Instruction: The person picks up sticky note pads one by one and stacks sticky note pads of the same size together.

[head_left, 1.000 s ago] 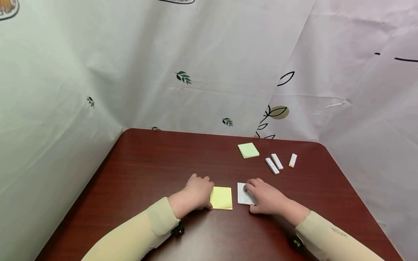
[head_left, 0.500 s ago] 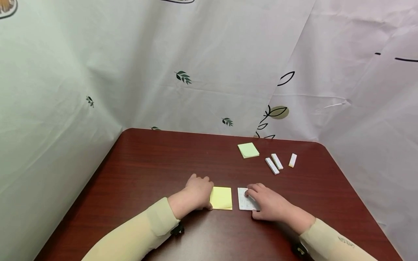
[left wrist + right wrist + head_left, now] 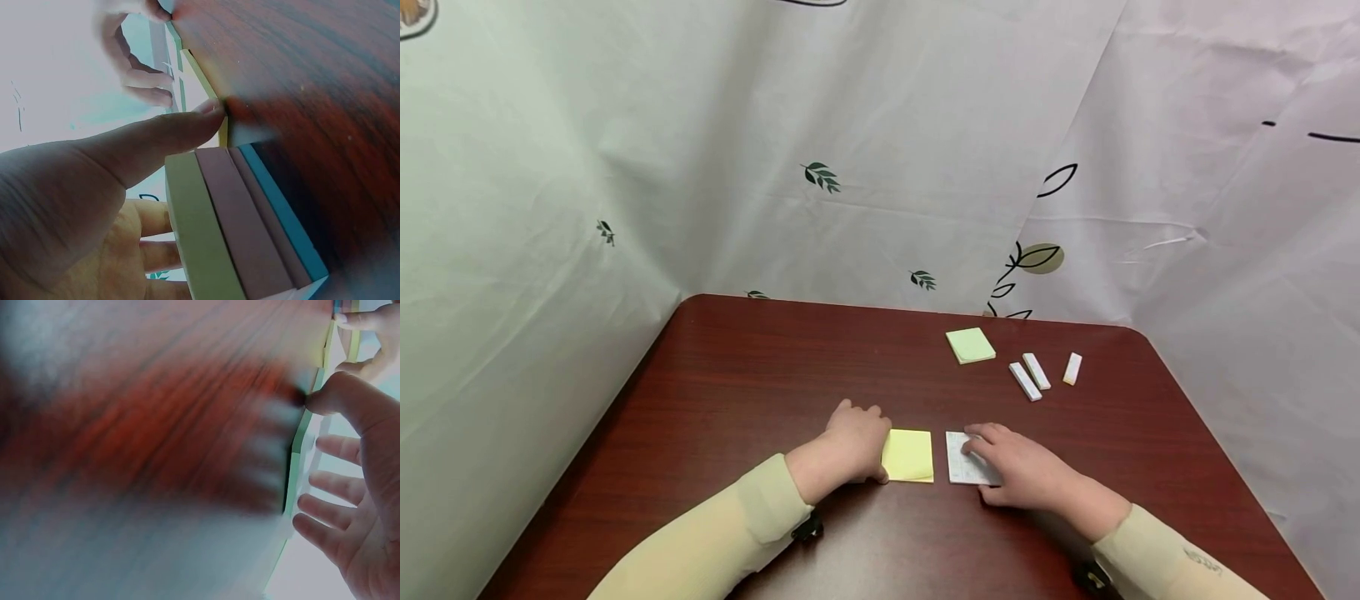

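My left hand (image 3: 856,442) grips the left side of a yellow sticky note pad (image 3: 910,456), thumb at its near edge. A layered stack of yellow, pink, mauve and blue pads (image 3: 219,225) lies under the same hand; the hand hides it in the head view. Across a narrow gap sits a whitish sticky note pad (image 3: 958,462) with a green side (image 3: 305,422). My right hand (image 3: 1022,471) holds that pad, thumb against its near edge and index finger on top. The other right fingers (image 3: 322,509) are spread apart.
Farther back on the dark red table (image 3: 760,350) lies a pale green sticky note pad (image 3: 972,345). To its right are small white oblong blocks: two close together (image 3: 1036,372) and one apart (image 3: 1072,368). Printed white sheeting (image 3: 880,167) rises behind the table.
The right hand has drawn the whitish pad slightly toward me, level with the yellow pad. In the last half second hardly anything moves. The left hand and yellow pad stay put.
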The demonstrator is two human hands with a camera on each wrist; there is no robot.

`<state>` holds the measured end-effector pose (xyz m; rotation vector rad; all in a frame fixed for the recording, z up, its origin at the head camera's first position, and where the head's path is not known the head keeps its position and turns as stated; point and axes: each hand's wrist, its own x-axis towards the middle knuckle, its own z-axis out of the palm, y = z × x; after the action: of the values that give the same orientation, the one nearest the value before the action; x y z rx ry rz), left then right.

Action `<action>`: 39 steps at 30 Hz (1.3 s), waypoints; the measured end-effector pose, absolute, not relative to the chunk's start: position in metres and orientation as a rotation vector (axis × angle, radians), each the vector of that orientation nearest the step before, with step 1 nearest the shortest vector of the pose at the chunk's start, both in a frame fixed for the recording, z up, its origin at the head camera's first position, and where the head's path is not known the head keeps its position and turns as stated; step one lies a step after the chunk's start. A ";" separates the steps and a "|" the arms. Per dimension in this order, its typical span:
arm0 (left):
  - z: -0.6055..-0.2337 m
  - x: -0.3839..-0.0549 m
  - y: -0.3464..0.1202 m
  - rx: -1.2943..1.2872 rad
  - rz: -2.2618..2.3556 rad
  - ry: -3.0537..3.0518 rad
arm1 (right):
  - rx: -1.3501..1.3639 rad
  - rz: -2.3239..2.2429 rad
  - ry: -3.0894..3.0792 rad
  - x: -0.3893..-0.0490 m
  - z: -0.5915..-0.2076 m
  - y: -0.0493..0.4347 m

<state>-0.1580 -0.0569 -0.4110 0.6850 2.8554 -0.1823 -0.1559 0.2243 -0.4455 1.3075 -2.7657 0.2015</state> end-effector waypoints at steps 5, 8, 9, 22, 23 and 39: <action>-0.411 -0.158 -0.057 0.684 -0.190 2.853 | 1.333 0.173 -2.773 -0.154 -0.443 0.222; -0.412 -0.158 -0.057 0.683 -0.194 2.851 | 1.352 0.150 -2.779 -0.154 -0.441 0.219; -0.412 -0.158 -0.057 0.682 -0.195 2.850 | 1.360 0.137 -2.776 -0.153 -0.441 0.218; -0.412 -0.159 -0.055 0.681 -0.214 2.846 | 1.344 0.020 -2.708 -0.150 -0.447 0.212; -0.412 -0.159 -0.055 0.681 -0.214 2.847 | 1.340 0.017 -2.710 -0.150 -0.447 0.213; -0.414 -0.160 -0.057 0.679 -0.199 2.837 | 1.296 0.039 -2.504 -0.161 -0.445 0.217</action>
<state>-0.1601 -0.0570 -0.4138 0.6789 2.8370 -0.1993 -0.1606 0.2174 -0.4451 1.2956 -2.5044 0.0395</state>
